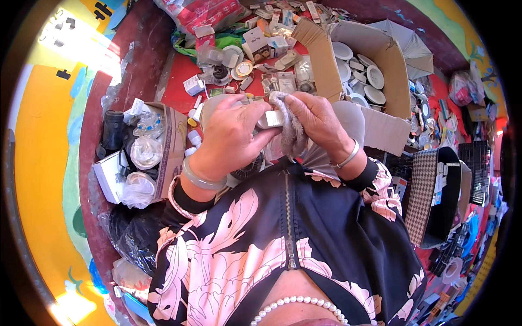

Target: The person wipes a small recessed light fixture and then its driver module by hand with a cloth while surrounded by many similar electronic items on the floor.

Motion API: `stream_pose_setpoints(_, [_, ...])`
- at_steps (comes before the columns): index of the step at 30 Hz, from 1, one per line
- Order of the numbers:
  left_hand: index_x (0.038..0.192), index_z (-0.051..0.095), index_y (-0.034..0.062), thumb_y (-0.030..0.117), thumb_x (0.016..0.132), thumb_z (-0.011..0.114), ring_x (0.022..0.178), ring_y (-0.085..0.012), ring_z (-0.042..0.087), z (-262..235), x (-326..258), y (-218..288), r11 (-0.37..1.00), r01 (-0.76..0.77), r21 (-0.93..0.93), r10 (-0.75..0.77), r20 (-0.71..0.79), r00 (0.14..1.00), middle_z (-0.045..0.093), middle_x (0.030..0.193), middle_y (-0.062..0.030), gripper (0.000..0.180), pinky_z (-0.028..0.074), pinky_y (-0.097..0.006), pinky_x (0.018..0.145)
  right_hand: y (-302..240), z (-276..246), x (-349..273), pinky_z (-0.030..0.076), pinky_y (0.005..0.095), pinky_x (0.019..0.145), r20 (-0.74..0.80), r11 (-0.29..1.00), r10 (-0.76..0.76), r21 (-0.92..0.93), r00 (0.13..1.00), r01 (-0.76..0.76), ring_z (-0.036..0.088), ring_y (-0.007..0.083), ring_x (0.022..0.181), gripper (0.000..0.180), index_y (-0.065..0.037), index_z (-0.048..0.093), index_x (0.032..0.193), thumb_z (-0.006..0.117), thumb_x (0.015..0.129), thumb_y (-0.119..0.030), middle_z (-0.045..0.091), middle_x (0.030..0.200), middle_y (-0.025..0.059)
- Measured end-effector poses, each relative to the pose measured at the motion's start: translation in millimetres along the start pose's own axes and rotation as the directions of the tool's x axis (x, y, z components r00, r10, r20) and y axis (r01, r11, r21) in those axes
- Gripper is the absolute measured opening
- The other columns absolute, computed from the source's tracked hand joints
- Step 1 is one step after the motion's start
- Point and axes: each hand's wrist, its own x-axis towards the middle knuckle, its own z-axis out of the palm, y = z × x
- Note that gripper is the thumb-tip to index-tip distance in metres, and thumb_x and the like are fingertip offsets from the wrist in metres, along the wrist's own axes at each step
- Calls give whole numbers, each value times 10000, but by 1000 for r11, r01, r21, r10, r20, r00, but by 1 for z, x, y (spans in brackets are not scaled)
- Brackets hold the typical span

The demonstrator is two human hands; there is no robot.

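In front of my chest, my left hand (231, 130) grips a small white block-shaped piece (270, 119), thumb below and fingers above. I cannot make out its exact kind. My right hand (318, 118) pinches a grey fluffy cloth (292, 126) between thumb and fingers. The cloth hangs down beside the white piece and touches its right end. Both hands are close together above my lap, and the cloth hides part of what lies between them.
An open cardboard box (390, 73) of round white fittings stands at right. Another carton (173, 144) with plastic-wrapped goods is at left. Small boxes and loose parts cover the red cloth (176, 76) ahead. A houndstooth box (427, 195) sits at far right.
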Motion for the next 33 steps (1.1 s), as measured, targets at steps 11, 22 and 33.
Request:
stream_pose_setpoints(11, [921, 608, 8, 113, 728, 758, 744, -161, 625, 3, -8, -5, 983, 137, -126, -155, -151, 976, 650, 813, -59, 266, 476, -386, 841, 37, -36, 7, 458, 212, 617, -170, 823, 289, 546, 942, -154, 570, 85, 682, 313, 22, 622, 984, 472, 965, -252, 632, 806, 30])
stream_pose_setpoints(22, [1002, 565, -10, 349, 959, 442, 377, -48, 417, -13, 7, -26, 209, 559, -803, -615, 336, 713, 633, 702, -116, 382, 344, -152, 398, -33, -32, -2, 435, 360, 927, -556, 746, -107, 503, 824, 436, 512, 254, 1095, 440, 34, 472, 1219, 322, 996, -314, 505, 1229, 196])
stream_pose_setpoints(33, [1059, 582, 29, 262, 948, 457, 615, -84, 595, -15, -8, -13, -249, 628, -738, -498, 653, 570, 612, 864, -18, 287, 453, -199, 454, -20, 23, 22, 388, 392, 935, 334, 241, -723, -700, 605, 673, 541, 210, 997, 415, -93, 590, 1078, 654, 725, -301, 588, 1061, 39])
